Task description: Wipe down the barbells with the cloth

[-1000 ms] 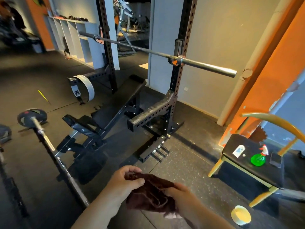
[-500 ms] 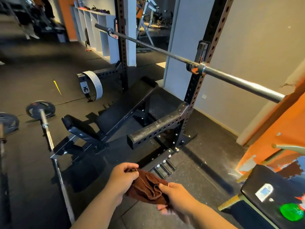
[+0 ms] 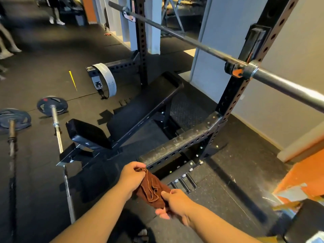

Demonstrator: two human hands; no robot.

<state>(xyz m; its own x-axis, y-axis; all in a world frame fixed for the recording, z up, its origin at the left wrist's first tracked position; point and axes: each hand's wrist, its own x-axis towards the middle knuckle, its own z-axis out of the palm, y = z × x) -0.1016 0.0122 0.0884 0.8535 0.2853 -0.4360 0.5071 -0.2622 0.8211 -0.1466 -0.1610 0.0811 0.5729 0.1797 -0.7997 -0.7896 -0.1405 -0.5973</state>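
A brown cloth hangs bunched between both hands, low in the middle of the view. My left hand grips its upper end and my right hand pinches its lower end. A steel barbell lies racked across the black squat rack, its bare sleeve reaching to the right edge above my hands. On the floor at left lie two more barbells: a silver one and a rusty dark one, each with a plate at its far end.
A black adjustable bench sits inside the rack. The rack's safety arm juts toward my hands. A grey lifting belt hangs on the far rack base. A black seat is at bottom right. A person's legs are at far left.
The view has moved closer to the rack, so the racked barbell looks larger. My hands have bunched the cloth into a narrower strip, the left hand higher than before.
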